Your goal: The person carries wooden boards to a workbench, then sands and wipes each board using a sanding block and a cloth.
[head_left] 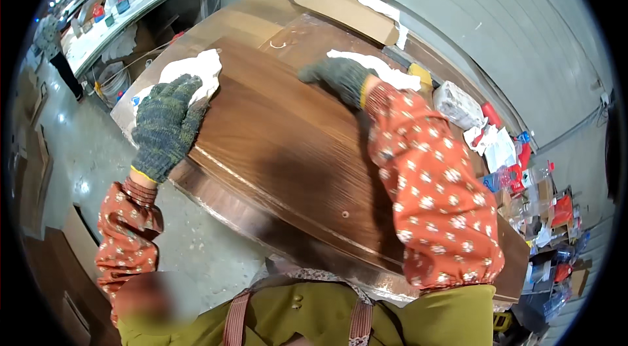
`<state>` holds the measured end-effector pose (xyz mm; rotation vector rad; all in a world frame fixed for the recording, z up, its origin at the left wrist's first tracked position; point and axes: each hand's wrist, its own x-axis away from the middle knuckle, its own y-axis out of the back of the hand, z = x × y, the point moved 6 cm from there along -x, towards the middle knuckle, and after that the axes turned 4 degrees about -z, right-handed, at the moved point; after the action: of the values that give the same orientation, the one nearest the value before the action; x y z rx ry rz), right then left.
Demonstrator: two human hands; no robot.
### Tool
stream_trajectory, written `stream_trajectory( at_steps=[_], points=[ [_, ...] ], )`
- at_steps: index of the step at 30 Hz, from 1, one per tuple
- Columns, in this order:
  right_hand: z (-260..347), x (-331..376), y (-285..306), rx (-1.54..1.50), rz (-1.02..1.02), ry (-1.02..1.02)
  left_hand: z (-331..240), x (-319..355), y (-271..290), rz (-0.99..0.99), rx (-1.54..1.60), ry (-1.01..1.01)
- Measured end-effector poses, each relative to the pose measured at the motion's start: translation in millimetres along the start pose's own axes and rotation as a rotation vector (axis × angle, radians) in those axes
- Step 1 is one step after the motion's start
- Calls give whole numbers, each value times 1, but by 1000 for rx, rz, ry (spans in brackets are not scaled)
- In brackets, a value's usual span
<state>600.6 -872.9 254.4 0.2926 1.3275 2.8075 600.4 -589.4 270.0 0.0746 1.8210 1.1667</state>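
Observation:
A curved-front brown wooden panel (281,130) lies before me, its grain running lengthwise. My left hand (163,127), in a dark knitted glove, is closed on a crumpled white cloth (204,71) at the panel's left end. Part of that cloth is hidden under the glove. My right hand (337,77), gloved alike, rests near the panel's far edge with its fingers stretched toward the left. Another white cloth (386,71) lies just behind the right hand and is partly covered by it. A small round mark (345,214) shows on the panel near the front.
Behind the panel, a cardboard piece (343,15) with white cloth lies along the wall. A wrapped white block (460,105), a yellow object (420,75) and plastic bottles (523,177) crowd the right. A cluttered white bench (140,9) and a person's leg (64,74) are at far left.

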Motion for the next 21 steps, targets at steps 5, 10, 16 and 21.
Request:
stream_trajectory(
  at_steps=[5,10,16,21],
  points=[
    [-87,92,40,0,-185,111,-99,-30,-12,306,268,-457],
    [-102,247,63,601,-726,-62,-189,-43,-53,277,528,-726],
    [-172,492,60,806,-973,-550,-36,-108,-110,369,362,-100],
    [-196,691,31,608,-1344,-889,-20,-109,-162,364,159,-88]
  ],
)
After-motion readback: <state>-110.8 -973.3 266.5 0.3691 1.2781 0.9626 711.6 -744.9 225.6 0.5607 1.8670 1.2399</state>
